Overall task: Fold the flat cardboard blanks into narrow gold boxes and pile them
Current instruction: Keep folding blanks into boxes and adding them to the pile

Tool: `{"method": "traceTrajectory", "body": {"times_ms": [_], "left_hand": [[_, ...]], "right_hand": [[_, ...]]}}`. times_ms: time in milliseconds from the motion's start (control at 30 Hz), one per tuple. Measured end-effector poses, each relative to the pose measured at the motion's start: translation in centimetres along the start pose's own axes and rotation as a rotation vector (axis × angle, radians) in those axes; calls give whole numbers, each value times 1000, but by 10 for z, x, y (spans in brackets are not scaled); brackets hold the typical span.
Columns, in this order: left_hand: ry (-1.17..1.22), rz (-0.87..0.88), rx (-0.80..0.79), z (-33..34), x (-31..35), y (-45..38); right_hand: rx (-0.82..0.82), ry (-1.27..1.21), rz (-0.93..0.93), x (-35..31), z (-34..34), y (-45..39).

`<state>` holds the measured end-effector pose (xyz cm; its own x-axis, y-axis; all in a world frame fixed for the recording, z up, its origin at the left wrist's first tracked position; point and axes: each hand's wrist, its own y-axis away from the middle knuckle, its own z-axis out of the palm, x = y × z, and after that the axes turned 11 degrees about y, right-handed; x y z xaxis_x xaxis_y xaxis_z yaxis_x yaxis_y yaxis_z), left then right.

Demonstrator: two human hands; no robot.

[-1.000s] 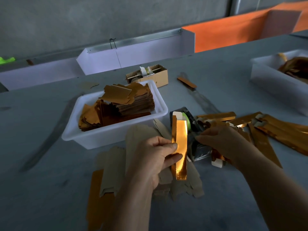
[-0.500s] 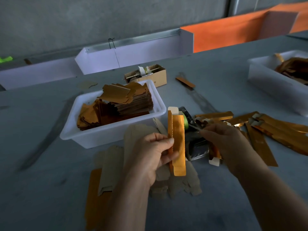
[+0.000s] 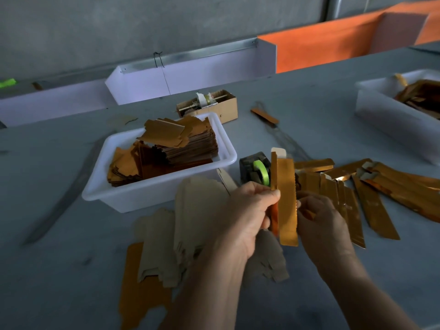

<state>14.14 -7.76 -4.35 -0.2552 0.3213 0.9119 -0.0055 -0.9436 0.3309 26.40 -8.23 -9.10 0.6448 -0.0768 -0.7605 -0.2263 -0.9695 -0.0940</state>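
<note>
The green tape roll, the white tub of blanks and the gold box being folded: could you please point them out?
green tape roll [image 3: 261, 172], head view, on its green side face.
white tub [image 3: 152, 196], head view, on its front wall.
gold box [image 3: 287, 198], head view, on its wide gold face.

The left hand [image 3: 242, 215] pinches a narrow gold box [image 3: 285, 198], held upright, thumb and fingertips on its left edge. The right hand [image 3: 319, 217] meets its right edge, fingers curled. Just beyond the fingers stands a tape dispenser [image 3: 256, 170]; right of them lie finished gold boxes [image 3: 371, 186]; beneath them flat blanks [image 3: 181, 234]; beyond the left fingers a white tray [image 3: 157, 194] of blanks.
</note>
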Motion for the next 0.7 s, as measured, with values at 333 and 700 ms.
{"method": "traceTrajectory", "body": {"times_ms": [333,700], "left_hand": [[-40,-46,58,-3,-8,-6],[139,-142,15,-2,5,8]], "right_hand": [[42,172,-178,4,1,-1],[-209,-409,-91,-11,-57,6]]}}
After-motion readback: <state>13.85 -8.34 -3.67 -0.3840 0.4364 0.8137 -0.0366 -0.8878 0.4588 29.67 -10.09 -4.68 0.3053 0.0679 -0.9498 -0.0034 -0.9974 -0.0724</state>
